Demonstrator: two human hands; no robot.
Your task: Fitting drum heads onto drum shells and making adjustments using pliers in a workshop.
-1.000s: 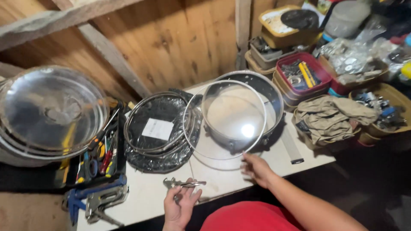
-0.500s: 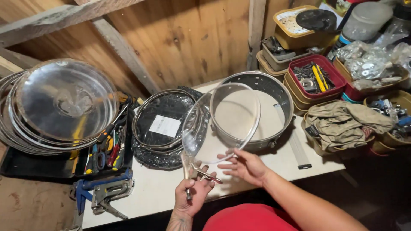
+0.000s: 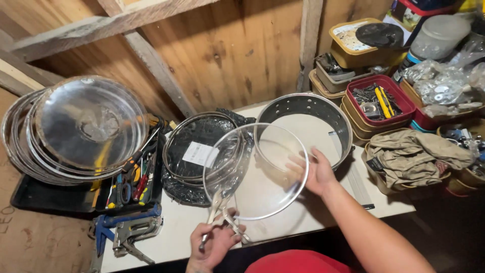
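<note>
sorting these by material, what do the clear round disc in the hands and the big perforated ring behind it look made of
Clear round disc: seemingly thin plastic film in a hoop, glossy; the table shows through it. Perforated ring: apparently metal, shiny silver, its wall dotted with small holes. Pliers in the left hand: bare steel, it seems.

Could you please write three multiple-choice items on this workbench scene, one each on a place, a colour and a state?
1. Where does the metal drum shell sit?
A. on the white table, near the wooden wall
B. on the floor
C. inside the black tray

2. What colour is the tray holding the yellow-handled tool?
A. green
B. red
C. white

3. How is the clear round drumhead held?
A. lying flat, untouched
B. hung on the wall
C. lifted, tilted, between both hands

Answers:
1 A: the shell rests on the tabletop before the planks.
2 B: its rim is red.
3 C: the right hand grips its edge while the left hand holds pliers at its rim.
</note>
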